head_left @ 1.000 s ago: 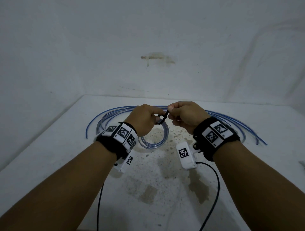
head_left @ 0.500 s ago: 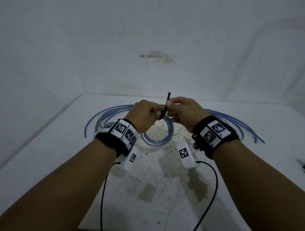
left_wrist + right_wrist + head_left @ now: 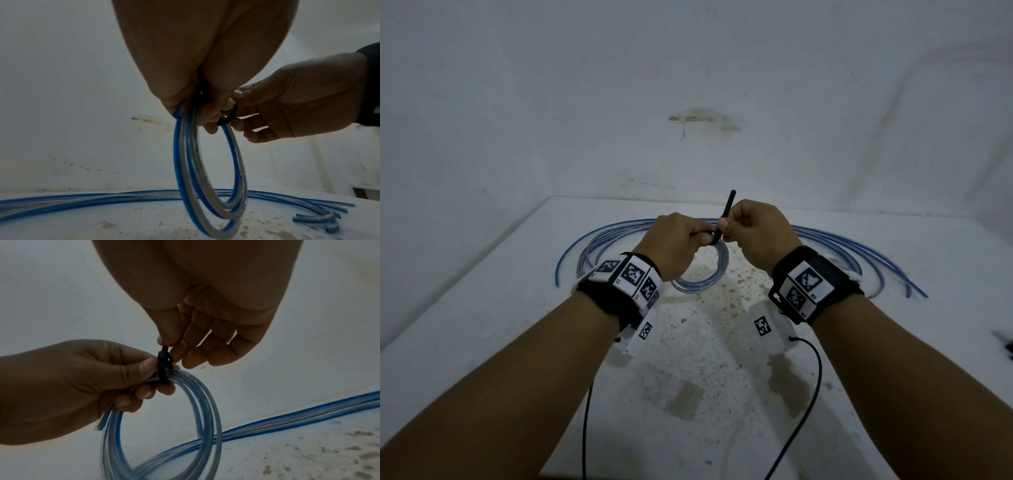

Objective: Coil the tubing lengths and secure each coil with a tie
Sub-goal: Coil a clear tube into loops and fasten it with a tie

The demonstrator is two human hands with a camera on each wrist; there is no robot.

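A small coil of clear, blue-striped tubing (image 3: pixel 709 277) (image 3: pixel 207 186) (image 3: pixel 207 415) hangs above the table from my left hand (image 3: pixel 674 243) (image 3: pixel 86 384), whose fingers are curled round its top. A black tie (image 3: pixel 726 214) (image 3: pixel 162 368) (image 3: pixel 226 116) is looped round the coil's strands just beside those fingers. My right hand (image 3: pixel 753 233) (image 3: pixel 197 331) (image 3: pixel 287 104) pinches the tie's tail between thumb and forefinger. The tail's free end sticks up past the thumb in the head view.
Several loose lengths of the same tubing (image 3: pixel 859 250) (image 3: pixel 82 199) (image 3: pixel 308 412) lie in a long arc on the stained white table (image 3: pixel 705 377), behind and either side of my hands. White walls (image 3: pixel 688 85) close the table's back and left. A dark object (image 3: pixel 1005 342) sits at the right edge.
The right hand has drawn the tie's tail upward through its head, so more tail stands above the thumb and the loop sits tighter. Both hands and the coil have risen slightly.
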